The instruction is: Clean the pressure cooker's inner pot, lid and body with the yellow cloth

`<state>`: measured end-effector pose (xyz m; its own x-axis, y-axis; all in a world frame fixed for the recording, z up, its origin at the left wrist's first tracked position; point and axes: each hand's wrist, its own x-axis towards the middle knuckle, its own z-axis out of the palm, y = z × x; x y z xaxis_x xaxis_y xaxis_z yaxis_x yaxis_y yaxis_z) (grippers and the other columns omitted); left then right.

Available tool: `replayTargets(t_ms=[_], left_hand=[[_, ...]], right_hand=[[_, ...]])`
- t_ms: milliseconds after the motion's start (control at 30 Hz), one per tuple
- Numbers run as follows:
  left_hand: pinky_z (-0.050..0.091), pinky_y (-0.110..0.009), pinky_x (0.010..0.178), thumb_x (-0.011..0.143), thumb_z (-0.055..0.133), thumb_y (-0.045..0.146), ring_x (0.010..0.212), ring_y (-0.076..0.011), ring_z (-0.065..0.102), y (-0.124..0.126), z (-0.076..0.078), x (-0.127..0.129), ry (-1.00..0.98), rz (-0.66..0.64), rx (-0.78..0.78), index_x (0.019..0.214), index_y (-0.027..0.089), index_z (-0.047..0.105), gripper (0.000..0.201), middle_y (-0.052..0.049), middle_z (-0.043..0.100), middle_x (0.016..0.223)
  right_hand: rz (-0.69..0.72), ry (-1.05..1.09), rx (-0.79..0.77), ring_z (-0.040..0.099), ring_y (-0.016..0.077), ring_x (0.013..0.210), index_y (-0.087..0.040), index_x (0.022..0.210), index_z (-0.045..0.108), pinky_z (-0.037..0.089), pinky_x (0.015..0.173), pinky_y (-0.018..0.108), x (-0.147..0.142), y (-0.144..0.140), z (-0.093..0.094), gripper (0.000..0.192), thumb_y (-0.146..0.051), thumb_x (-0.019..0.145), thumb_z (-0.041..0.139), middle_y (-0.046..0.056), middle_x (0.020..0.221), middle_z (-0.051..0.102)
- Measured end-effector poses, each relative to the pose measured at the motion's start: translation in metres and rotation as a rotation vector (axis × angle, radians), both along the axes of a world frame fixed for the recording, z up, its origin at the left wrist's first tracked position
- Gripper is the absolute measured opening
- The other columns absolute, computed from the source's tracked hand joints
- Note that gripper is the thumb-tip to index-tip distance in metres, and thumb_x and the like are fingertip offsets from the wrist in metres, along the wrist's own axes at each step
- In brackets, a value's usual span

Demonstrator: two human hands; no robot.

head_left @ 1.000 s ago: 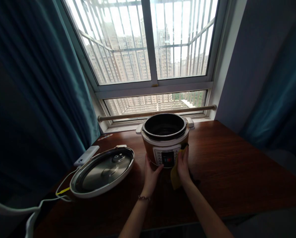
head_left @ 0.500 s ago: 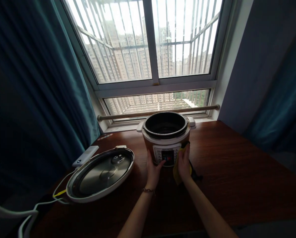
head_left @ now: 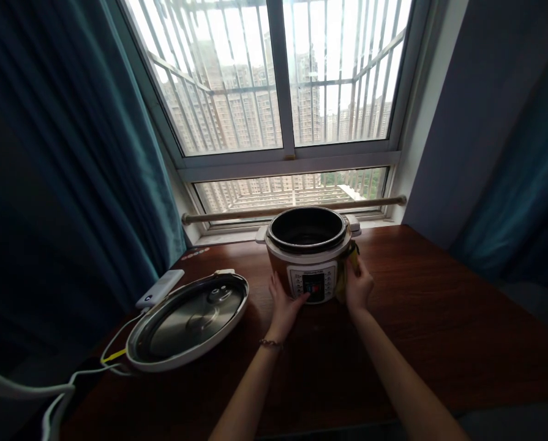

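A white-and-brown electric pressure cooker (head_left: 280, 260) stands lidless on the table, its dark inner pot (head_left: 307, 228) showing at the top. My left hand (head_left: 285, 306) rests against the lower left of its front, fingers spread and the thumb at the edge of the control panel (head_left: 313, 283). On the cooker's right side, my right hand (head_left: 359, 286) presses a yellow-and-dark cloth (head_left: 355, 260) to the wall, fingers closed on it. Part of the cloth is hidden behind the hand.
The round lid (head_left: 186, 321) lies inside-up at the left. Beside it are a white power bank (head_left: 160, 289) and a white cable (head_left: 111, 343). The brown table (head_left: 439, 318) reaches the window; a pole (head_left: 237, 214) crosses before the sill. A blue curtain (head_left: 117, 153) hangs left.
My right hand has moved with the cloth from the front right of the cooker around to its right side. The cooker has shifted very slightly right; my left hand stays against it.
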<state>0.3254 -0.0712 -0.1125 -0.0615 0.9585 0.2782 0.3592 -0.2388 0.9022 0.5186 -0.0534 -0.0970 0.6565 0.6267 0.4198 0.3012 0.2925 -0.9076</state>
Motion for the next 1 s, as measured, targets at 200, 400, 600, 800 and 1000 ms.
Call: replayTargets(t_ms=[200, 400, 600, 800, 1000], left_hand=[[0.044, -0.032, 0.079, 0.075, 0.051, 0.047, 0.094, -0.0226, 0.056, 0.031, 0.079, -0.050, -0.101, 0.210, 0.155, 0.100, 0.013, 0.055, 0.043, -0.013, 0.058, 0.101], [0.037, -0.023, 0.051, 0.072, 0.051, 0.041, 0.051, -0.0127, 0.052, 0.100, 0.144, -0.062, 0.158, 0.200, 0.034, 0.070, 0.011, 0.062, 0.032, -0.005, 0.060, 0.060], [0.024, -0.021, 0.040, 0.062, 0.064, 0.038, 0.038, -0.0061, 0.037, 0.134, 0.152, -0.055, 0.157, 0.064, -0.184, 0.056, 0.010, 0.056, 0.030, -0.002, 0.052, 0.047], [0.014, -0.021, 0.038, 0.058, 0.068, 0.039, 0.035, -0.0028, 0.029, 0.133, 0.149, -0.058, 0.112, -0.027, -0.272, 0.053, 0.013, 0.048, 0.034, 0.003, 0.042, 0.044], [0.014, -0.022, 0.039, 0.059, 0.068, 0.034, 0.037, -0.0037, 0.031, 0.131, 0.154, -0.055, 0.108, -0.033, -0.307, 0.050, 0.014, 0.043, 0.033, 0.003, 0.040, 0.043]], right_hand=[[-0.034, -0.130, -0.109, 0.059, 0.0185, 0.067, -0.006, 0.089, 0.066, 0.042, 0.058, 0.026, 0.066, 0.052, 0.100, 0.050, -0.050, 0.073, 0.048, 0.011, 0.077, 0.066], [0.030, -0.763, -0.609, 0.061, 0.0243, 0.080, -0.004, 0.088, 0.066, 0.043, 0.067, 0.028, 0.068, 0.104, 0.169, 0.037, -0.034, 0.073, 0.053, 0.016, 0.081, 0.065], [0.065, -0.929, -0.776, 0.059, 0.0273, 0.093, -0.008, 0.098, 0.064, 0.046, 0.073, 0.032, 0.039, 0.118, 0.173, 0.036, -0.028, 0.069, 0.060, 0.019, 0.100, 0.061], [0.084, -0.974, -0.844, 0.056, 0.0269, 0.098, -0.007, 0.101, 0.062, 0.047, 0.075, 0.035, 0.025, 0.126, 0.170, 0.049, -0.027, 0.058, 0.071, 0.018, 0.103, 0.059], [0.052, -0.989, -0.869, 0.057, 0.0273, 0.097, -0.008, 0.100, 0.062, 0.047, 0.073, 0.034, 0.025, 0.135, 0.165, 0.049, -0.028, 0.057, 0.072, 0.019, 0.103, 0.059]])
